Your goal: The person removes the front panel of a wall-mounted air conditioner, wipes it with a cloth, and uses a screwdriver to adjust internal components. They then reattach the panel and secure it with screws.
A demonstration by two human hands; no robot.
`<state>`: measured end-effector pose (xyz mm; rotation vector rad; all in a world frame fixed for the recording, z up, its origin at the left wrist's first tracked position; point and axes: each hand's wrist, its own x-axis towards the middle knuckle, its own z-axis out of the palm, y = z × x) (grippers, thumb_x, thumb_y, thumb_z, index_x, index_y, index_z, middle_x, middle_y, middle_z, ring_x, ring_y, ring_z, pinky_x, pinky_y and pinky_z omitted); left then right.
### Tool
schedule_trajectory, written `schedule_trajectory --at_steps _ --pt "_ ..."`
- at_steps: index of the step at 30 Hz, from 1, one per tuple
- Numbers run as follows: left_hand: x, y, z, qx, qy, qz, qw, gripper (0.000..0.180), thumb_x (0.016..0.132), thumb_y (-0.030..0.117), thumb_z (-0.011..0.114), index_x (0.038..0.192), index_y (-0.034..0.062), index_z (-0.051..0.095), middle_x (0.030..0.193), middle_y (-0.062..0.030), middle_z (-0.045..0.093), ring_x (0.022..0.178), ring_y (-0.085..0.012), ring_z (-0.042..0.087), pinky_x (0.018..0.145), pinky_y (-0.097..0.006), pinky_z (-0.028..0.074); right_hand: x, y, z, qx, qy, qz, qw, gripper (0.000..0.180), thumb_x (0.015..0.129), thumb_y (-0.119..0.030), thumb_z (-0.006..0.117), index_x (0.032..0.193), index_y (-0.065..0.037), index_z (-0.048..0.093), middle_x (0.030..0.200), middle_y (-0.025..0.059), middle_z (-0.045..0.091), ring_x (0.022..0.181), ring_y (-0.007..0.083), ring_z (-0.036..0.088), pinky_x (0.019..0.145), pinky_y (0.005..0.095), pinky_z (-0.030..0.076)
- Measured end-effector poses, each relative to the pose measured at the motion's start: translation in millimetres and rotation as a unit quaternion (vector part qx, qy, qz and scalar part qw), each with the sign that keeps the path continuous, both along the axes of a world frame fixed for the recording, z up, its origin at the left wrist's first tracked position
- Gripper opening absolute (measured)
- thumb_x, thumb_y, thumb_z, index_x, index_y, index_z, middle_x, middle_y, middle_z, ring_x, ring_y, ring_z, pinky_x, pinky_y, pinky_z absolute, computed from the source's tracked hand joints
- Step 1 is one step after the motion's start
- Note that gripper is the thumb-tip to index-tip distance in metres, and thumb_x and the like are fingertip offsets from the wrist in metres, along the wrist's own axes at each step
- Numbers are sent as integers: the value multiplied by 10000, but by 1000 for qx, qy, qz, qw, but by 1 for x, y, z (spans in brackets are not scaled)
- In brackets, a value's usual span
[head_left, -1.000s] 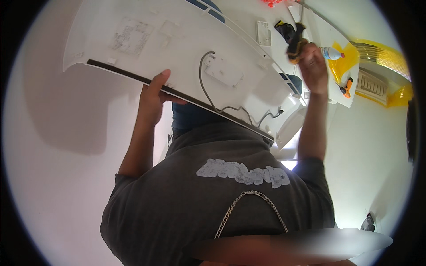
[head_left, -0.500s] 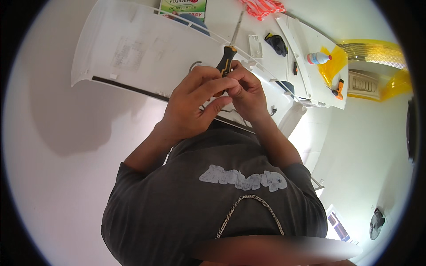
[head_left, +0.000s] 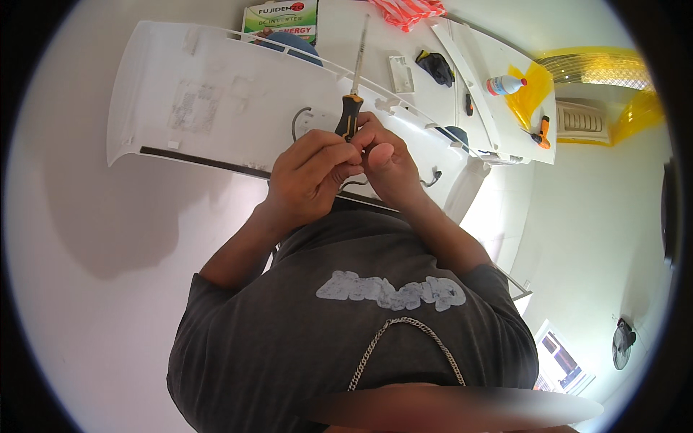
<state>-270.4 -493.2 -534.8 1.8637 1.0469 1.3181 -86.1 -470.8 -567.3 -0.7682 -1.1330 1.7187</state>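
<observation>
Spreading across the upper left, a white air-conditioner casing [head_left: 216, 108] with a dark slot along its lower edge, a faded label patch on its face. Sitting just behind its top rim, a green printed box [head_left: 280, 16] and a blue rounded thing, mostly hidden. Curling out of the casing near the middle, a grey cable [head_left: 297, 119]. Closing in front of the casing, left hand [head_left: 312, 173], fingers curled tight around the black-and-yellow handle of a screwdriver [head_left: 351, 108], shaft pointing up and away over the panel. Pressing against it from the other side, right hand [head_left: 386, 162], fingers pinched narrow on something small; too hidden by the knuckles to tell what. Both hands blocking the stretch of casing beneath them. Lying further right on a white board [head_left: 498, 65]: a small white plate, a black glove [head_left: 435, 66], a white bottle with a red cap [head_left: 504, 85], an orange-handled tool [head_left: 541, 132]. Showing at the top, red-and-white striped cloth [head_left: 408, 10]. Glowing at the far right, yellow plastic sheeting [head_left: 613, 86]. Filling the lower middle, a dark grey shirt with a chain [head_left: 404, 339].
</observation>
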Motion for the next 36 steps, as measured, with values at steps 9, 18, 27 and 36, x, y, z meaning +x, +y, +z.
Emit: schedule_trajectory --at_steps 9,18,27,36 --pt "-24 12 -7 -290 -443 -66 846 274 1067 303 611 1082 29 612 966 -47 600 764 -134 575 643 -286 479 25 0 34 24 -155 -8 988 296 883 55 733 895 -66 463 1089 100 563 972 163 621 835 299 525" --pt "-32 36 -9 -354 -600 39 716 328 1091 337 557 1244 51 609 1123 -72 654 1046 -194 651 930 -348 536 63 -18 86 199 -271 -69 939 408 817 140 675 1214 52 652 1274 227 570 1024 280 728 858 326 618" --pt "-27 31 -6 -355 -626 31 694 299 1089 306 570 1234 47 603 1116 -64 655 1058 -181 657 932 -310 560 62 -27 79 262 -233 -134 927 271 928 -1 683 1189 45 625 1191 263 597 876 257 746 699 299 644" --pt "-22 29 -6 -324 -639 46 696 301 1093 273 559 1252 20 600 1095 -88 669 1071 -207 675 945 -310 580 58 -26 73 242 -253 -140 926 257 933 -34 707 1173 29 637 1165 243 615 898 250 734 706 308 636"
